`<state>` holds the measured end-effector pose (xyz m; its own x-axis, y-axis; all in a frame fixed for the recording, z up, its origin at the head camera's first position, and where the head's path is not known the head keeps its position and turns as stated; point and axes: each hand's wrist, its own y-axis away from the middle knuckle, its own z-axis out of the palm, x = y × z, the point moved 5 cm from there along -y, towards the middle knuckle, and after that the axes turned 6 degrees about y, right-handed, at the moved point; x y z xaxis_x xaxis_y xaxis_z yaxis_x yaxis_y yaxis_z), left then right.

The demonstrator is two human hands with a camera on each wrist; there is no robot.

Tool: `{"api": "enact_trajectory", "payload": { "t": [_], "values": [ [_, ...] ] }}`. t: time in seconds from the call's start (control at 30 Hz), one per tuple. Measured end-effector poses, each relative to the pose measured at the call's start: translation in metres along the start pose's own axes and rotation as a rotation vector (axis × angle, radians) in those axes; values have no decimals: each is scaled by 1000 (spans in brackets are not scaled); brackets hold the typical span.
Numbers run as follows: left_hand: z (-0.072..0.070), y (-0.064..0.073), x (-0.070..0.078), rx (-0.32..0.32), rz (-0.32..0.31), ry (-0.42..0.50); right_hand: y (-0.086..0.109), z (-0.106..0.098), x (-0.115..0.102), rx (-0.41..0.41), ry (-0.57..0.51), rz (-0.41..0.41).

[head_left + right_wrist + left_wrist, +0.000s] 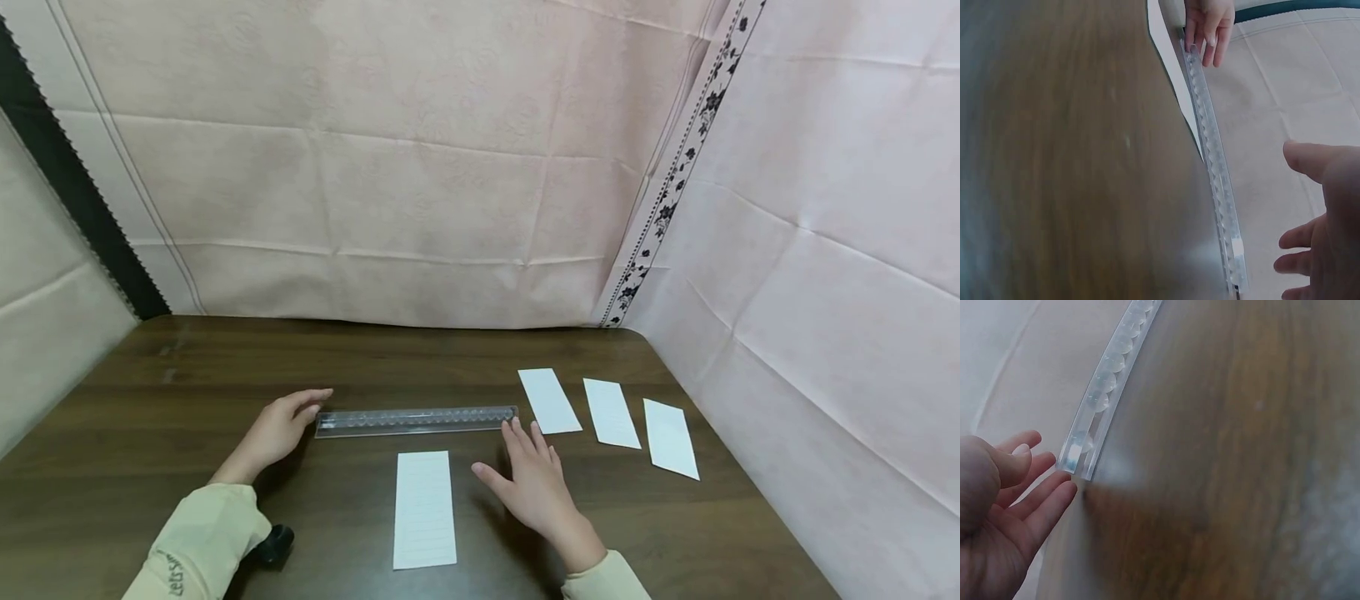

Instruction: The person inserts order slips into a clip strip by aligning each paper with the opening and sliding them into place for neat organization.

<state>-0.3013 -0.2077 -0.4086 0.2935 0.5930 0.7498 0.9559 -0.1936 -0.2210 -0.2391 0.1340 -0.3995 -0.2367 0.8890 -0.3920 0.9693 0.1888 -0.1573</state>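
In the head view the clear strip (pixel 417 422) lies across the middle of the counter (pixel 337 517), running from nine to three o'clock, a row of clear discs (pixel 1115 362) along it. The left hand (pixel 276 427) is at its nine o'clock end, thumb and fingers apart; contact cannot be told. The right hand (pixel 536 483) is at the opposite end — fingers spread, thumb toward ten o'clock, fingertips overlapping the strip's corner; whether they touch is unclear. At six o'clock from the strip, between the hands, lies a lone card (pixel 425 510). Three more cards (pixel 613 413) fan out beyond its three o'clock end — well apart from the lone one. Pale cloth (pixel 420 183) hangs at twelve o'clock.
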Motion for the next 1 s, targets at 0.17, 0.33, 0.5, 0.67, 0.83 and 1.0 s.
{"api": "enact_trajectory", "payload": {
  "t": [0.17,0.33,0.5,0.67,0.83,1.0],
  "values": [
    [1,-2,-6,13,3,32,0,8,-6,-48,-34,25],
    [1,-1,-14,25,-1,41,-1,18,-12,-113,-38,16],
    [3,-4,-19,8,-22,56,-1,23,-19,-149,-34,7],
    [4,-5,-19,-13,-27,48,0,28,-25,-184,-33,2],
    [4,-4,-18,-10,-14,20,1,33,-32,-219,2,-15],
    [4,-4,-17,-3,13,7,2,38,-38,-252,24,-29]
  ]
}}
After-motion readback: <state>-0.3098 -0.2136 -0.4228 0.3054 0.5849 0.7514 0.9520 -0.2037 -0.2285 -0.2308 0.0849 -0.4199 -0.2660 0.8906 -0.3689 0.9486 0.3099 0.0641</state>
